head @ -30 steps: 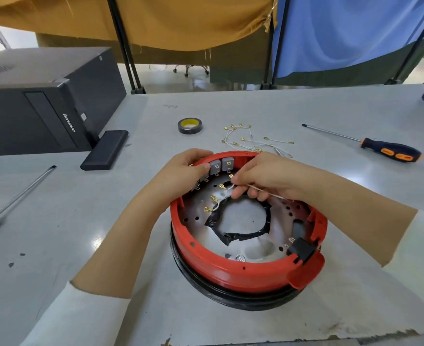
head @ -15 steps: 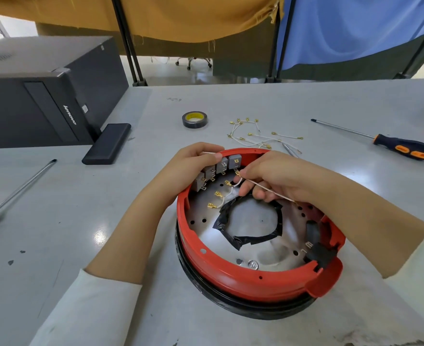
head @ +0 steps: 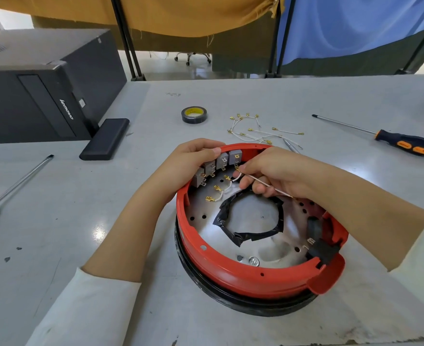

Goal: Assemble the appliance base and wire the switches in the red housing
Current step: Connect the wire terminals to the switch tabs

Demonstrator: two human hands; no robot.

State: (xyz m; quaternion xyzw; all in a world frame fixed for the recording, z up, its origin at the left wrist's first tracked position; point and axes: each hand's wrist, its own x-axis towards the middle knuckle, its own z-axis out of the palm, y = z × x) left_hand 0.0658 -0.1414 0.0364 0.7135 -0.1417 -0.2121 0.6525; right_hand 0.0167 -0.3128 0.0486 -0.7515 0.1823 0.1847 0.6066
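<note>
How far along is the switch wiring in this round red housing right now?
Done: four grey switches sit along the far wall of the round red plastic housing.
In hand: the right hand pinches a thin white wire at the rightmost switch while the left hand grips the rim.
Left: brass-tipped lead ends lie unattached inside, and spare white wires wait on the table.
</note>
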